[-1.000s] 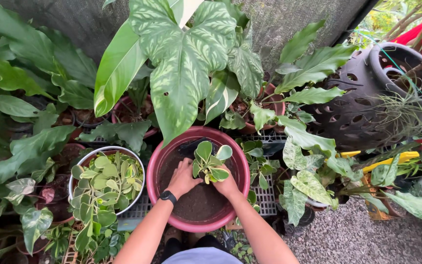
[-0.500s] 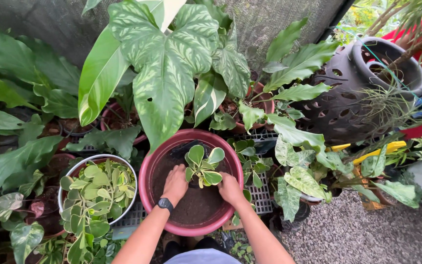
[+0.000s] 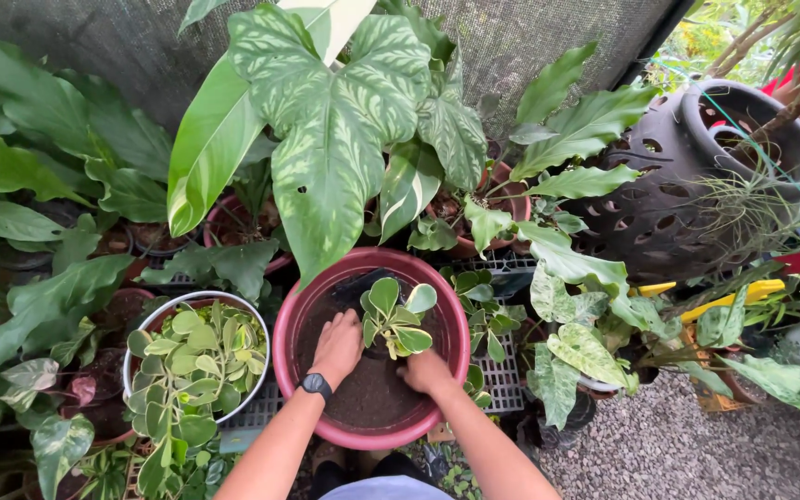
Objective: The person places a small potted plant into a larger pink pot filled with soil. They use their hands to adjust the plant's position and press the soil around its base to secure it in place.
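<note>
- The left hand (image 3: 337,343), a dark watch (image 3: 316,383) at its wrist, lies palm-down with fingers spread on the dark soil (image 3: 372,393); it holds nothing.
- The right hand (image 3: 426,370) presses flat on the soil on the other side, also holding nothing.
- Between the two hands, just past the fingertips, stands the small plant (image 3: 398,319) with rounded green and pale leaves, upright near the middle of the red pot (image 3: 296,310).
- To do this firming well, I'd judge both palms should press evenly around the stem, keeping it upright and its leaves unburied.
- Left of the left hand sits a white-rimmed pot (image 3: 261,326) of variegated leaves.
- Beyond the hands hangs a large mottled leaf (image 3: 331,148); far right, a black perforated pot (image 3: 659,204).
</note>
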